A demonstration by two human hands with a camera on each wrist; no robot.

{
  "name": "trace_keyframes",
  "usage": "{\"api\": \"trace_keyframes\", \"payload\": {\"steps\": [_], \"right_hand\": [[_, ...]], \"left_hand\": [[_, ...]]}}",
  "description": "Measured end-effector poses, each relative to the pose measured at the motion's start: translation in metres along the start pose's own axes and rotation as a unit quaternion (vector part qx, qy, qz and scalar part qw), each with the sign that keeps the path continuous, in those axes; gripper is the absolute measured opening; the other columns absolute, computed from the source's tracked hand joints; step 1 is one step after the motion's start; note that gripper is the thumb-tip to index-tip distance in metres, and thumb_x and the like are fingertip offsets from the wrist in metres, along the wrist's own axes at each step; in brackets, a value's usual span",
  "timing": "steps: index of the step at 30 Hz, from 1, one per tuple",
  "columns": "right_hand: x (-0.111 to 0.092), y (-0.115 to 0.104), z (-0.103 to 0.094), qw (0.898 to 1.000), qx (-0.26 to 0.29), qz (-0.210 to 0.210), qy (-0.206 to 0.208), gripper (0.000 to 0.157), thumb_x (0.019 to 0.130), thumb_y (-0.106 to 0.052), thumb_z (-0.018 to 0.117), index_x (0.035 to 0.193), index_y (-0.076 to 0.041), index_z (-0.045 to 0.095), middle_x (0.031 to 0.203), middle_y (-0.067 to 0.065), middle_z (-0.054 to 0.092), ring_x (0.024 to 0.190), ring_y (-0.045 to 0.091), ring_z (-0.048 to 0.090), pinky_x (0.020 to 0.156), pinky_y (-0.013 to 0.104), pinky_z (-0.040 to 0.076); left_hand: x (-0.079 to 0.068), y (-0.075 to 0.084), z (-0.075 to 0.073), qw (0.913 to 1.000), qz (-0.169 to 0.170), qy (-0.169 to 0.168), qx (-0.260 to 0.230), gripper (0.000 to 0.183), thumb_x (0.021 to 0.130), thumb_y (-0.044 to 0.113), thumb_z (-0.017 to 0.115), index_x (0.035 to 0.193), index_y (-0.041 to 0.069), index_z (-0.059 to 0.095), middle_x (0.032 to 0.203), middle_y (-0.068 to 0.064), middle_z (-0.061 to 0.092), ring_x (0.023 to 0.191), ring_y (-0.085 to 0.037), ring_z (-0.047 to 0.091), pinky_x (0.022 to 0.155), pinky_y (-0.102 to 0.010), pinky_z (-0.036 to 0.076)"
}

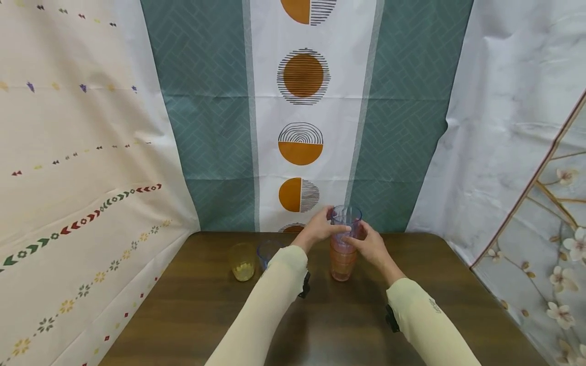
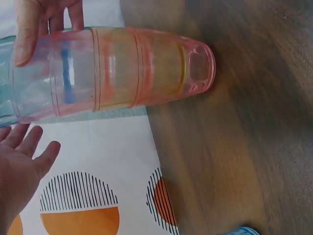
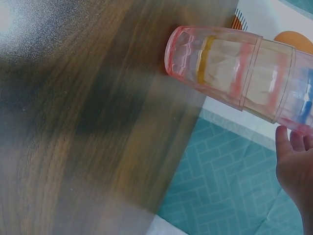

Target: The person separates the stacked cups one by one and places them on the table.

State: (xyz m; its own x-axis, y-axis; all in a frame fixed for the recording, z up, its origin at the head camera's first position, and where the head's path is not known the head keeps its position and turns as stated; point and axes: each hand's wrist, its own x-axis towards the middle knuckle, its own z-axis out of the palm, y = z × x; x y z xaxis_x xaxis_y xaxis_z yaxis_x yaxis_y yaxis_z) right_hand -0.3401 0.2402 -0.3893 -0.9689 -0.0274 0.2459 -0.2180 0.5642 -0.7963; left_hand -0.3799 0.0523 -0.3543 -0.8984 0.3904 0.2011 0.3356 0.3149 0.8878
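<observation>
A tall stack of nested see-through plastic tumblers (image 1: 343, 263) stands on the wooden table, pink at the base with yellow and blue tints above. A blue tumbler (image 1: 346, 209) tops it. My left hand (image 1: 319, 227) holds this upper tumbler from the left, thumb across its front. From the right, my right hand (image 1: 370, 247) grips the stack just below, its thumb also at the front. In the left wrist view, the right thumb (image 2: 27, 46) lies over the stack's side. The right wrist view has the right fingertips (image 3: 282, 139) against the stack's wall.
Left of the stack, a yellow tumbler (image 1: 242, 264) and another blue tumbler (image 1: 266, 249) stand on the table (image 1: 201, 305); my left sleeve partly covers the blue one. Patterned cloths (image 1: 210, 152) hang behind the table and along both sides.
</observation>
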Motion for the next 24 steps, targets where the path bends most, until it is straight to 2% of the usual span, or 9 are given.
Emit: {"api": "trace_keyframes", "payload": {"steps": [7,12,16,19,24], "right_hand": [[-0.004,0.0,-0.001,1.0,0.02,0.006,-0.004,0.08,0.092,-0.034,0.072,0.153,-0.003,0.031,0.149,0.025,0.042,0.135,0.042,0.042,0.107,0.056,0.037],[-0.001,-0.001,-0.002,1.0,0.017,0.007,-0.007,0.083,0.091,-0.036,0.073,0.154,-0.002,0.03,0.15,0.025,0.041,0.136,0.042,0.041,0.108,0.055,0.037],[0.002,-0.001,0.001,1.0,0.021,0.003,-0.007,0.09,0.089,-0.04,0.074,0.154,0.0,0.027,0.149,0.025,0.043,0.135,0.041,0.043,0.108,0.054,0.037],[0.003,-0.001,0.002,0.999,0.031,-0.006,-0.002,0.089,0.088,-0.041,0.075,0.153,-0.001,0.029,0.146,0.024,0.046,0.133,0.04,0.046,0.108,0.053,0.038],[0.002,0.003,-0.001,0.999,0.033,0.0,0.002,0.088,0.088,-0.038,0.076,0.153,0.0,0.03,0.149,0.024,0.043,0.135,0.04,0.044,0.109,0.052,0.037]], "left_hand": [[-0.005,0.004,0.001,0.9998,-0.019,0.006,0.004,0.09,0.081,0.045,0.081,0.151,0.009,0.037,0.152,-0.012,0.042,0.137,-0.035,0.042,0.107,-0.05,0.041],[-0.003,0.007,-0.002,0.9998,-0.018,0.008,-0.01,0.088,0.083,0.045,0.079,0.15,0.006,0.038,0.149,-0.014,0.046,0.135,-0.034,0.045,0.106,-0.047,0.042],[0.0,0.013,-0.006,0.9974,-0.027,0.043,-0.051,0.087,0.084,0.047,0.077,0.149,0.004,0.038,0.145,-0.016,0.048,0.132,-0.033,0.048,0.105,-0.047,0.043],[0.002,0.02,-0.01,0.994,-0.023,0.073,-0.077,0.088,0.085,0.048,0.076,0.151,0.006,0.036,0.148,-0.016,0.046,0.135,-0.033,0.046,0.107,-0.046,0.041],[0.004,0.033,-0.023,0.9933,-0.01,0.082,-0.081,0.089,0.085,0.048,0.075,0.153,0.008,0.034,0.151,-0.015,0.043,0.138,-0.031,0.042,0.11,-0.046,0.038]]}}
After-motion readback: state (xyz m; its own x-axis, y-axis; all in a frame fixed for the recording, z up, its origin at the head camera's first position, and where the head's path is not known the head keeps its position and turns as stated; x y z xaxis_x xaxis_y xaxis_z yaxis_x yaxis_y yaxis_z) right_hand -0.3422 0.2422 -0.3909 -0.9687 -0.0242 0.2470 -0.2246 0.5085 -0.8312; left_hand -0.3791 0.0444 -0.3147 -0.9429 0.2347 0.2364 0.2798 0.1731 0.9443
